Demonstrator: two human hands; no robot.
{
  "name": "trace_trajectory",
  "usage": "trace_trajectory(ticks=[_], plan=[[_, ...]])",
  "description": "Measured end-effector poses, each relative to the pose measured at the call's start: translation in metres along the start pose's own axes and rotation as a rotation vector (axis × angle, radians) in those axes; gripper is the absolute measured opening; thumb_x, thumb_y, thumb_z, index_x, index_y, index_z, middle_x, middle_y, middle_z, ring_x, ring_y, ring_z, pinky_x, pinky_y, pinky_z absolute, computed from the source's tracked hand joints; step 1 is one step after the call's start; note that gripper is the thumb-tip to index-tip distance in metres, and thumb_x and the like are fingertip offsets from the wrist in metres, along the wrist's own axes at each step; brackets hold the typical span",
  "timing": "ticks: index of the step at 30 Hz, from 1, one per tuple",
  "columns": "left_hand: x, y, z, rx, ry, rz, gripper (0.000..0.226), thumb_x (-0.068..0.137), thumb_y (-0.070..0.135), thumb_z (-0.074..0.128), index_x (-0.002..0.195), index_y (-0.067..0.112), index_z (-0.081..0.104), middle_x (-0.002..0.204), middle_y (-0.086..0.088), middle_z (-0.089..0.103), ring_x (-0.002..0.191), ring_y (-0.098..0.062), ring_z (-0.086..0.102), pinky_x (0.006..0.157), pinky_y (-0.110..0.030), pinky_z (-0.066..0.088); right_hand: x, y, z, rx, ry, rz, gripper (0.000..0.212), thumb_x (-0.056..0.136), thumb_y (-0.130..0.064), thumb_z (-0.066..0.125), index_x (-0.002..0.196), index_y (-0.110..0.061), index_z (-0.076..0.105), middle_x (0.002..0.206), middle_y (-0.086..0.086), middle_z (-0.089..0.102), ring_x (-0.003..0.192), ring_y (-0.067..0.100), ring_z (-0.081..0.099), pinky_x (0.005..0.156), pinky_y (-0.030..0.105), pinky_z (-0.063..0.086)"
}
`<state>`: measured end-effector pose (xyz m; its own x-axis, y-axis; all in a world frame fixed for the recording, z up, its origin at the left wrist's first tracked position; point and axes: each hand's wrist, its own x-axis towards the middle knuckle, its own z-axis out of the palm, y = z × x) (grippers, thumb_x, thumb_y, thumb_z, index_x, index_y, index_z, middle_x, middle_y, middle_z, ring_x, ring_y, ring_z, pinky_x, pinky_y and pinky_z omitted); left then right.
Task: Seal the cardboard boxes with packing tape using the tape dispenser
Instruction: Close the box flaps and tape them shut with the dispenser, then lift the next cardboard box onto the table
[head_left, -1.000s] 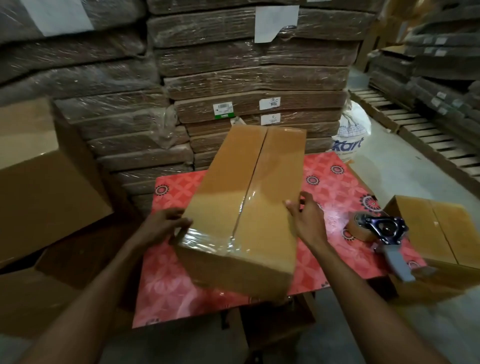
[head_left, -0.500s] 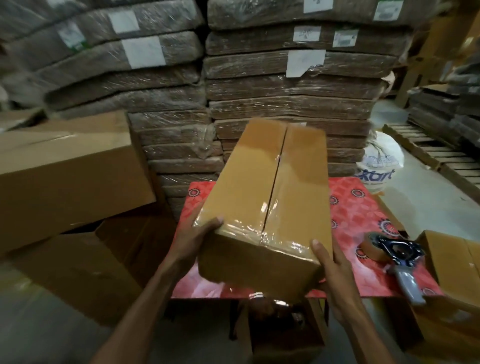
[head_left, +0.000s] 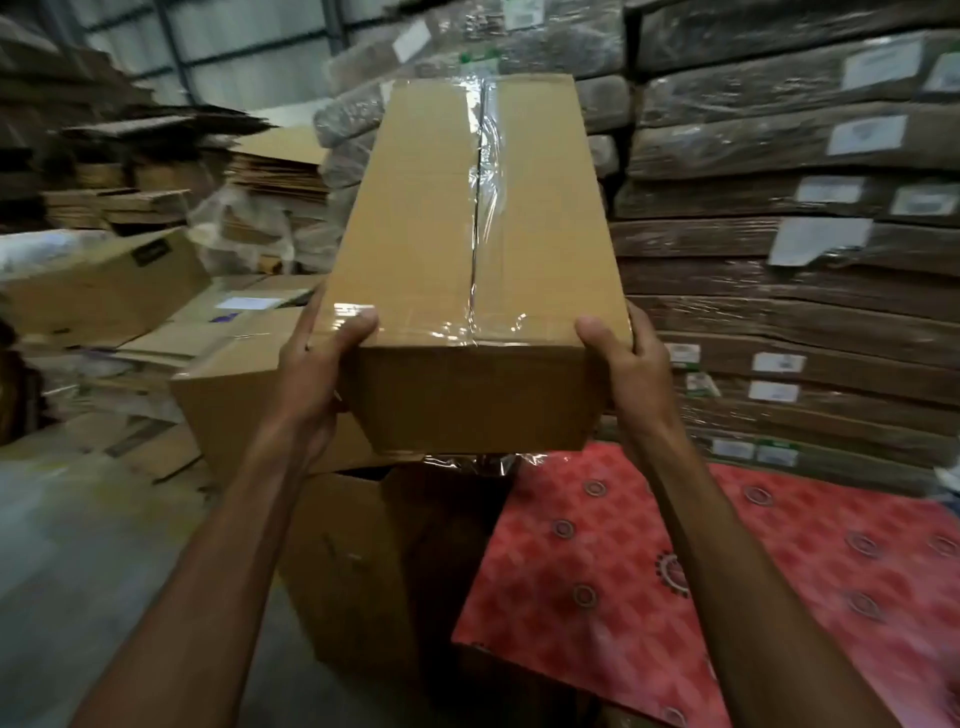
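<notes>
Shrink-wrapped stacks of flattened cartons (head_left: 779, 260) wall off the back and right of this warehouse corner, with a red patterned table (head_left: 779, 571) low at right and a heap of loose boxes (head_left: 249, 384) at left. Held up in the air, clear of the table, is the cardboard box (head_left: 415, 218), its centre seam covered by a strip of clear packing tape (head_left: 485, 171) that wraps over the near edge. The left hand (head_left: 317, 364) clamps the near left corner, thumb on top; the right hand (head_left: 631, 358) clamps the near right corner the same way. This face looks sealed, so the step in hand is probably carrying the box off toward the heap. To do it well: hold it level, grip the cardboard rather than the tape, and set it down flat instead of dropping it, so the seam does not lift. No tape dispenser is in view.
</notes>
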<state>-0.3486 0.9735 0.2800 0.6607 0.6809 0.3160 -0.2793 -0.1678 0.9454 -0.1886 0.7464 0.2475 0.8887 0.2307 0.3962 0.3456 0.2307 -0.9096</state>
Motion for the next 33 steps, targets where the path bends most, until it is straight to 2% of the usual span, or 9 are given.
trace_trajectory(ticks=[7,9,13,17,21,25,28,31,33], plan=[[0.088,0.017,-0.120,0.066,0.123,-0.032,0.045,0.086,0.047,0.068,0.129,0.034,0.062,0.094,0.008,0.066,0.079,-0.011,0.056,0.047,-0.021,0.048,0.055,-0.001,0.157,-0.033,-0.183,0.010,0.059,0.081,-0.064,0.068,0.129,-0.029,0.067,0.117,-0.005,0.073,0.108,0.018,0.069,0.097,0.047,0.057],[0.112,0.015,-0.148,0.084,0.143,-0.049,0.046,0.086,0.050,0.067,0.128,0.034,0.062,0.095,0.007,0.067,0.082,-0.014,0.058,0.057,-0.027,0.048,0.066,0.002,0.196,-0.039,-0.213,0.029,0.053,0.087,-0.058,0.065,0.130,-0.028,0.065,0.118,-0.004,0.072,0.110,0.019,0.068,0.096,0.044,0.057],[0.159,0.006,-0.189,0.171,0.103,-0.115,0.045,0.084,0.059,0.064,0.126,0.041,0.060,0.115,0.001,0.066,0.103,-0.025,0.058,0.081,-0.047,0.046,0.082,0.016,0.251,-0.006,-0.219,0.119,0.070,0.073,-0.058,0.071,0.134,-0.028,0.055,0.119,-0.003,0.069,0.108,0.019,0.067,0.099,0.051,0.055],[0.186,-0.001,-0.202,0.119,0.038,-0.149,0.056,0.083,0.070,0.062,0.132,0.045,0.053,0.121,0.011,0.061,0.108,-0.018,0.056,0.090,-0.052,0.046,0.088,0.030,0.280,-0.137,-0.186,0.038,0.068,0.088,-0.033,0.074,0.146,-0.034,0.038,0.125,-0.011,0.061,0.112,0.014,0.060,0.103,0.048,0.052],[0.206,-0.027,-0.213,0.060,-0.010,-0.041,0.067,0.078,0.042,0.081,0.138,0.031,0.051,0.125,0.006,0.067,0.111,-0.017,0.066,0.083,-0.042,0.057,0.090,0.040,0.293,-0.232,-0.131,-0.022,0.075,0.093,-0.035,0.070,0.154,-0.035,0.027,0.146,0.000,0.055,0.126,0.020,0.055,0.110,0.053,0.045],[0.231,-0.052,-0.225,0.056,0.031,-0.005,0.064,0.084,0.024,0.080,0.140,0.025,0.049,0.127,0.002,0.064,0.111,-0.019,0.065,0.088,-0.040,0.058,0.087,0.048,0.299,-0.381,-0.120,-0.009,0.084,0.093,-0.047,0.067,0.158,-0.039,0.016,0.155,0.004,0.047,0.137,0.031,0.049,0.111,0.053,0.043],[0.251,-0.063,-0.230,0.242,0.258,0.005,0.059,0.085,0.036,0.078,0.137,0.031,0.052,0.128,0.003,0.064,0.116,-0.023,0.062,0.098,-0.047,0.052,0.080,0.054,0.306,-0.484,-0.219,-0.018,0.089,0.097,-0.023,0.066,0.161,-0.039,0.007,0.155,0.000,0.046,0.133,0.025,0.054,0.105,0.045,0.047],[0.266,-0.070,-0.230,0.510,0.514,-0.016,0.055,0.095,0.043,0.063,0.142,0.021,0.046,0.141,-0.008,0.052,0.127,-0.034,0.052,0.106,-0.052,0.045,0.069,0.064,0.309,-0.516,-0.469,-0.028,0.101,0.097,-0.001,0.057,0.157,-0.049,-0.008,0.164,0.003,0.032,0.131,0.016,0.052,0.098,0.029,0.053],[0.277,-0.073,-0.241,0.575,0.501,-0.085,0.061,0.099,0.050,0.052,0.150,0.021,0.035,0.147,-0.013,0.044,0.130,-0.039,0.048,0.107,-0.054,0.043,0.063,0.069,0.311,-0.537,-0.658,-0.061,0.106,0.094,0.008,0.053,0.156,-0.051,-0.010,0.170,0.001,0.013,0.146,0.021,0.038,0.104,0.026,0.048]])
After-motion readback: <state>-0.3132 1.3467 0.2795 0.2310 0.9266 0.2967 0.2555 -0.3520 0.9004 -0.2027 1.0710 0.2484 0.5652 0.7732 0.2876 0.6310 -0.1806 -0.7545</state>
